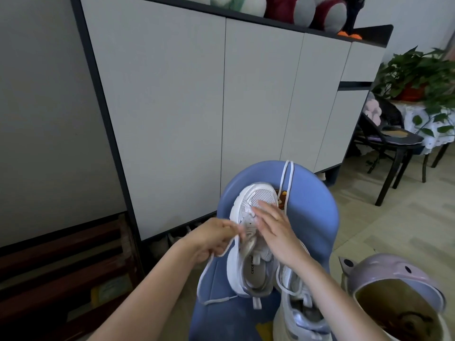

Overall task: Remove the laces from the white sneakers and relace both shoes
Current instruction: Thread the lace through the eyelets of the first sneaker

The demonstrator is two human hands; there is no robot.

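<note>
Sneaker (253, 232) lengthwise, toe toward frame top; lace (216, 262) pinched in left hand (211, 238) at lower left; right hand (275, 230) flat, fingers straight, nearer eyelets.

2 sneakers (253, 242) on chair (317, 217)

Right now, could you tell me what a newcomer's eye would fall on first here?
The white sneaker lying on the blue chair at centre, with the left hand pinching its lace and the right hand resting flat on its upper. A second sneaker lies beside it at lower right.
</note>
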